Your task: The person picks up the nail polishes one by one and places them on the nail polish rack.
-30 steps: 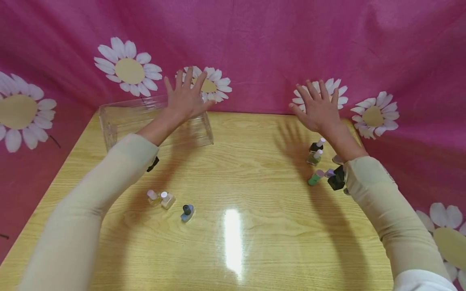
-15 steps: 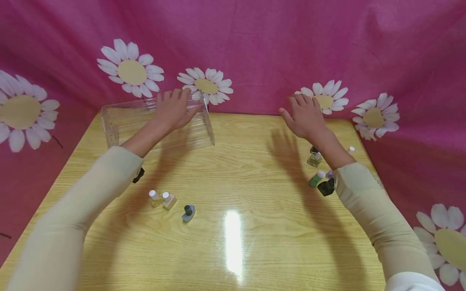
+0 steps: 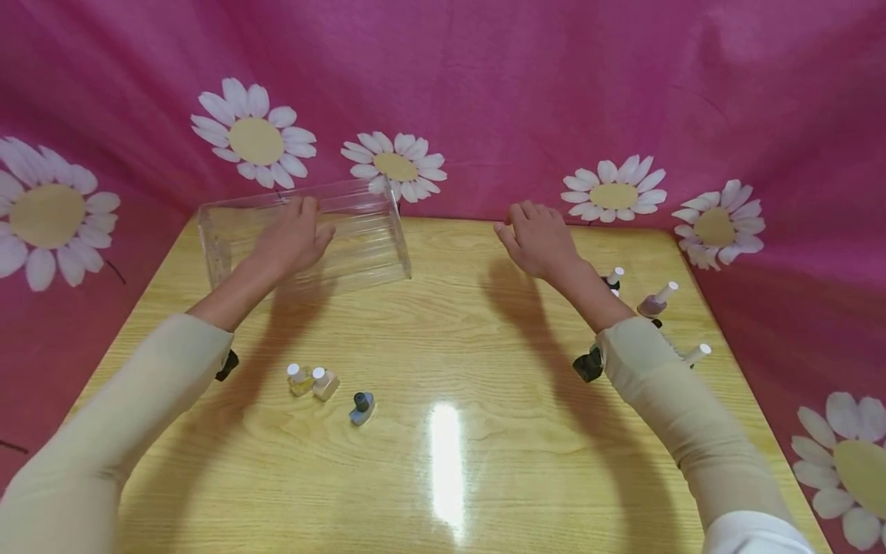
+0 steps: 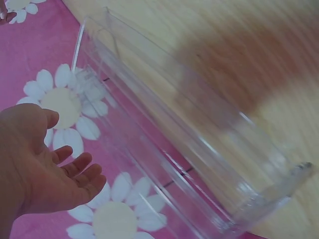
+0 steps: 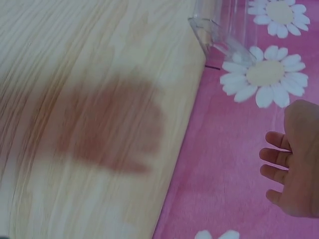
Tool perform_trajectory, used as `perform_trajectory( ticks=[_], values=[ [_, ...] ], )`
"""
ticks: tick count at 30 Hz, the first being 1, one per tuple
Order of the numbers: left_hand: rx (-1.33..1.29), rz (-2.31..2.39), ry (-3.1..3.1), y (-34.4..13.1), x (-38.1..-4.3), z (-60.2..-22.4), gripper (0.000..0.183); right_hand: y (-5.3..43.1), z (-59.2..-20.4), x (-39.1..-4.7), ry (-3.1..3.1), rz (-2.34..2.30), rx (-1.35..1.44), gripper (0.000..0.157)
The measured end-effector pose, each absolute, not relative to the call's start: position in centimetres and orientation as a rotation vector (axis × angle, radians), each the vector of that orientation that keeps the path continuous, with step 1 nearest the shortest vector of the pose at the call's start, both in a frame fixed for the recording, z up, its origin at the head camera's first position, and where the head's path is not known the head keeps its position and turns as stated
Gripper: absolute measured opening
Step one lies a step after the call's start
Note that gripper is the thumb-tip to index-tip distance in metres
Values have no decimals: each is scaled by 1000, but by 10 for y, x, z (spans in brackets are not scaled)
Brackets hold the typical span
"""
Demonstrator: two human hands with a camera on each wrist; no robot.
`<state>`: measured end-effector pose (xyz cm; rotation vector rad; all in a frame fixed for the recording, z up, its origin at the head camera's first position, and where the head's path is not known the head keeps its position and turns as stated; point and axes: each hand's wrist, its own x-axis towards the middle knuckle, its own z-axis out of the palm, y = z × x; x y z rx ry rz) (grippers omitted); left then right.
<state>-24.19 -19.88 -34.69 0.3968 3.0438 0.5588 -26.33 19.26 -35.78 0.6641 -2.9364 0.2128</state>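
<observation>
Clear rack (image 3: pixel 364 235): on the counter (image 3: pixel 450 331), 10 o'clock.
Left hand (image 3: pixel 289 237): over the rack; fingers (image 4: pixel 79 164) loosely bent, released.
Right hand (image 3: pixel 541 242): 1 o'clock, near the far edge, apart from the rack; fingers slack, grasping nothing.
Rack handling: judged best slow, palms low, one hand per end wall; see-through edges are easily misjudged.
Right sleeve (image 3: pixel 667 385): crosses the 3 o'clock bottles (image 3: pixel 652 305); a raised elbow should avoid knocks.
Head view: alone shows the bottles plainly, including three near 9 o'clock.
Left wrist view: palm and fingertips, no rack contact visible.
Right wrist view: bent fingertips, mostly hidden from above; rack end at 12 o'clock.
</observation>
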Motion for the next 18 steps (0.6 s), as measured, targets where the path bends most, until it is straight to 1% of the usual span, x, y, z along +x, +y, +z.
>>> perform_trajectory(
  ticks=[8, 15, 18],
  values=[
    [334, 557, 3066, -221, -227, -359, 51, 170, -366, -263, -2966, 250, 728, 35],
    [261, 545, 3098, -239, -210, -374, 45, 149, -376, -263, -2940, 279, 799, 32],
    [262, 529, 3132, -246, -205, -378, 44, 142, -380, -262, -2943, 282, 812, 33]
  ],
)
